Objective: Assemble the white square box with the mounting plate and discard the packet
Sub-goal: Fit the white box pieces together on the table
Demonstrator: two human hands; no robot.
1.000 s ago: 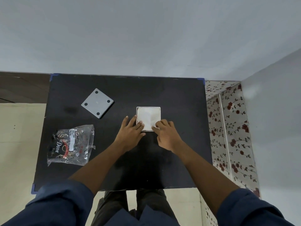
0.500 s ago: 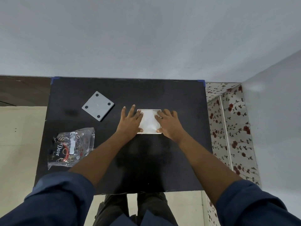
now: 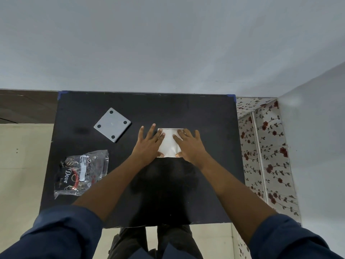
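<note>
Both hands (image 3: pixel 148 144) flat (fingers (image 3: pixel 152 130) spread) on white box (image 3: pixel 169 143).

Both forearms reach forward, sleeves pushed up; left hand (image 3: pixel 149 146) and right hand (image 3: pixel 190 146) lie flat, palms down, fingers spread, close together.

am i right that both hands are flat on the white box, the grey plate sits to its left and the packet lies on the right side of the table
Not quite. The head view shows the packet on the left side of the table, nearer the person than the grey plate. The rest holds: left hand and right hand lie flat on the white box.
</note>
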